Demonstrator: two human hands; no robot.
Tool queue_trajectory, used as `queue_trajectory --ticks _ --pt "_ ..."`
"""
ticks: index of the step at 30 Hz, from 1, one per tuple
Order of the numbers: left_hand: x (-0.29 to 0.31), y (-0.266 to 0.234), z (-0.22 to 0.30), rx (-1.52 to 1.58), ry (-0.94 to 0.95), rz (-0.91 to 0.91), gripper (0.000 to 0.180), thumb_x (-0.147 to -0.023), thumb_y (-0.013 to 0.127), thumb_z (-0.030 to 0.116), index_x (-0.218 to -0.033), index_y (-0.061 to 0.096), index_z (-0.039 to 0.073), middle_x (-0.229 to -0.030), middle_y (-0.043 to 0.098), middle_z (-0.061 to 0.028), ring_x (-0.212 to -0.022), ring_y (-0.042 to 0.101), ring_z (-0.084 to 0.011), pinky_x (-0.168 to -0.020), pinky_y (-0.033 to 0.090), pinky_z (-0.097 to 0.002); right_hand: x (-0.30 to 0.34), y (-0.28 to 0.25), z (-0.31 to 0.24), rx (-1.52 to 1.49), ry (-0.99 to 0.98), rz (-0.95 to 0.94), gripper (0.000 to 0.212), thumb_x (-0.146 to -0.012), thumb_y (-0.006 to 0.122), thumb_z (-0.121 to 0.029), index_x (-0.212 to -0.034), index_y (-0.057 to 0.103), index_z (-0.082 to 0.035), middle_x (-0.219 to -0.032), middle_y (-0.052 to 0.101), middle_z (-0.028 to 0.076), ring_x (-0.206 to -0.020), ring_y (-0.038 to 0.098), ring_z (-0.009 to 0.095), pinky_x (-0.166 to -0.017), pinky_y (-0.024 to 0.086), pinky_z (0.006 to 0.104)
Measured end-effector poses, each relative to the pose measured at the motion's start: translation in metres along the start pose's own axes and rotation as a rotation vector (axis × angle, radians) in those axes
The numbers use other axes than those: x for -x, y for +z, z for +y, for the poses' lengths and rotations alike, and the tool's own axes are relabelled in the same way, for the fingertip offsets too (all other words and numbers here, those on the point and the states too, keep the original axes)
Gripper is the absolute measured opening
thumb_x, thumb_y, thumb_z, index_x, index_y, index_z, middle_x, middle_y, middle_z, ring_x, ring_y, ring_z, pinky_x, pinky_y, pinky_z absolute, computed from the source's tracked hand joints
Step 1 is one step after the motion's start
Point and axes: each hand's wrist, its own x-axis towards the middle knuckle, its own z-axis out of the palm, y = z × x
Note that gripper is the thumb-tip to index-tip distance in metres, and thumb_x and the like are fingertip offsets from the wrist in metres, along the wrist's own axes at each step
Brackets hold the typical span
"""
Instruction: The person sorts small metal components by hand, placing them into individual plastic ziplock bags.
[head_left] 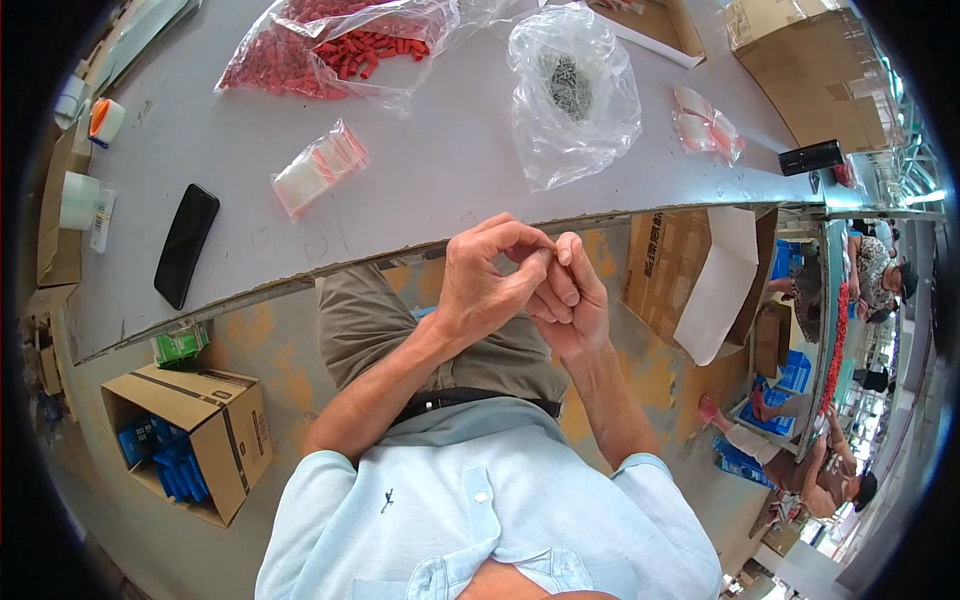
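Note:
My left hand [482,280] and my right hand [574,305] meet just off the front edge of the grey table [430,150], above my lap. The left thumb and forefinger press together at the tips, against the right fingertips. My right hand is closed too, its fingers curled in. Whatever lies between the tips is too small or hidden to make out. On the table beyond are a clear bag of red plastic wall plugs [370,50], a clear bag of small metal screws [570,88] and a stack of small clear zip bags [320,170].
A black phone [187,245] lies at the left, near tape rolls [80,200]. More zip bags [705,128], a black cylinder [811,158] and a cardboard box [815,75] are at the right. Below stand open cartons [195,430] on both sides. Other people [835,465] work far right.

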Motion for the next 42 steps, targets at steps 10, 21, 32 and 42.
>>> queue_trajectory --ticks 10,21,32,42 --pt "-0.008 -0.013 0.003 -0.040 -0.048 -0.101 0.008 -0.084 0.072 0.001 -0.090 0.078 0.000 -0.081 0.072 -0.0063 -0.074 0.067 -0.0121 -0.070 0.054 -0.0281 0.003 -0.005 0.001 0.145 0.021 0.051 0.026 -0.113 0.047 -0.034 -0.098 0.056 -0.016 -0.060 0.035 -0.007 -0.048 0.028 0.003 -0.046 0.028 0.0209" --pt "-0.007 -0.014 0.005 -0.325 0.078 -0.095 0.007 -0.076 0.073 0.004 -0.082 0.071 0.000 -0.077 0.067 -0.0113 -0.067 0.068 -0.0250 -0.062 0.056 -0.0354 0.005 -0.009 0.005 0.216 0.046 0.078 0.026 -0.114 0.047 -0.033 -0.097 0.056 -0.014 -0.062 0.034 -0.007 -0.051 0.028 0.003 -0.047 0.029 0.0195" --pt "-0.002 -0.003 -0.005 -0.446 0.223 0.016 0.007 -0.077 0.067 -0.003 -0.081 0.063 0.000 -0.075 0.062 -0.0087 -0.066 0.063 -0.0216 -0.061 0.053 -0.0338 0.003 -0.003 0.009 0.209 0.017 0.132 0.023 -0.113 0.049 -0.029 -0.097 0.054 -0.013 -0.072 0.041 -0.006 -0.059 0.033 0.001 -0.048 0.033 0.0161" --pt "-0.001 -0.001 -0.004 -0.393 0.212 0.102 0.005 -0.079 0.065 -0.002 -0.081 0.061 0.000 -0.075 0.060 -0.0074 -0.065 0.059 -0.0186 -0.061 0.051 -0.0325 0.002 -0.003 0.012 0.184 -0.022 0.086 0.022 -0.113 0.050 -0.030 -0.098 0.055 -0.015 -0.071 0.043 -0.004 -0.056 0.032 0.002 -0.047 0.031 0.0184"
